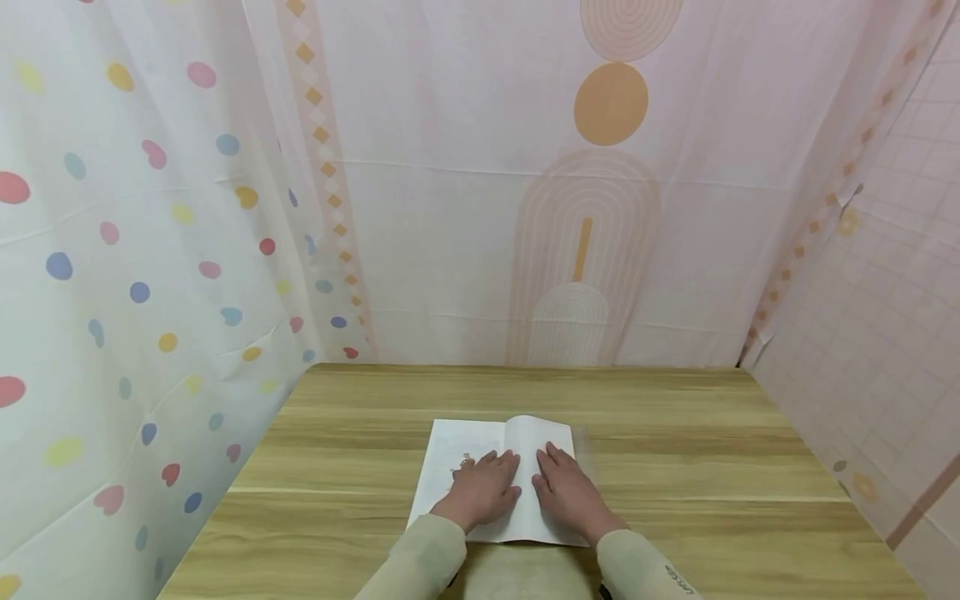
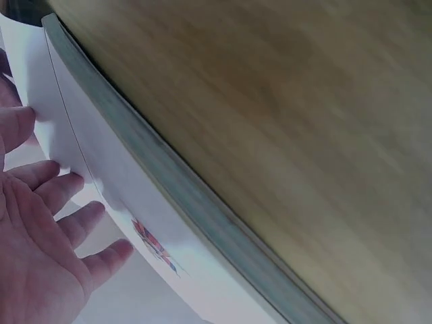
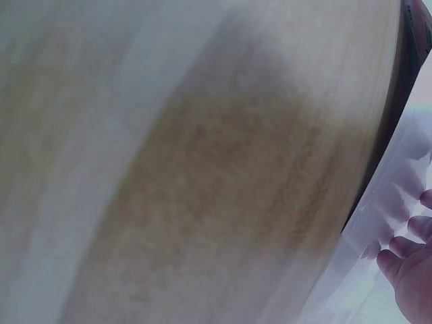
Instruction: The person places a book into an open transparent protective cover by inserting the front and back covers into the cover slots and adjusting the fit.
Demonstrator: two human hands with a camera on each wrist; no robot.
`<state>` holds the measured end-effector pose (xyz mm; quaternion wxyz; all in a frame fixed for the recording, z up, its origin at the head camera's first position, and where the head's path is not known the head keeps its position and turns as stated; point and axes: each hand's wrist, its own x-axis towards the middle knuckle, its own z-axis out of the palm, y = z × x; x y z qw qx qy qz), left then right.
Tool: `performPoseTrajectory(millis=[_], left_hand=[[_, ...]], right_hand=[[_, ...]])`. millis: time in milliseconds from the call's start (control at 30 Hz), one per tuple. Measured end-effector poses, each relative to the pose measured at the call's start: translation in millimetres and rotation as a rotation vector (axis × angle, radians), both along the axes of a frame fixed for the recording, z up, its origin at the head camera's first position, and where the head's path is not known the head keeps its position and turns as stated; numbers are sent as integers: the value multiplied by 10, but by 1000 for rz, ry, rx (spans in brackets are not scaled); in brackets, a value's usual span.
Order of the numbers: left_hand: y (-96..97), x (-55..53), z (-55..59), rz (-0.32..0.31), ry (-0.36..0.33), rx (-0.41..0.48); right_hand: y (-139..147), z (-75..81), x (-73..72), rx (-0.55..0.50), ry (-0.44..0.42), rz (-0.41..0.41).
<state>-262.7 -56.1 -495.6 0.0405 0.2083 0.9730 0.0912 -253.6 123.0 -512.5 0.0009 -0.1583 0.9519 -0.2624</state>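
Observation:
An open book (image 1: pixel 461 431) with white pages lies on the wooden table, seen in the middle of the head view. My left hand (image 1: pixel 483 492) rests on it near the inner fold, beside a small brown printed picture (image 1: pixel 462 463). On the right-hand page, which bows up near the fold, lies my right hand (image 1: pixel 567 496) with fingers extended. The left wrist view shows my left hand (image 2: pixel 44 250) with spread fingers over the page, a small coloured print and the thick page edges (image 2: pixel 182 179). In the right wrist view the fingers of my right hand (image 3: pixel 412 270) touch the page (image 3: pixel 405 158).
The wooden table (image 1: pixel 337 467) spreads out on both sides of the book. Patterned curtains hang behind it (image 1: pixel 450 250), at the left with coloured dots (image 1: pixel 187 417), and at the right (image 1: pixel 885 333).

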Motion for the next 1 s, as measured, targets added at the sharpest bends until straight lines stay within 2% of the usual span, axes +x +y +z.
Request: performPoseTrajectory(millis=[300, 700, 867, 1000], left_hand=[[46, 13, -9, -8, 2, 10], [117, 3, -88, -2, 10, -76], [140, 30, -136, -8, 57, -125], [155, 75, -126, -17, 80, -158]], right_hand=[[18, 0, -19, 50, 39, 18], [29, 3, -6, 108, 50, 19], [23, -20, 10, 132, 37, 18], [19, -53, 24, 186, 72, 52]])
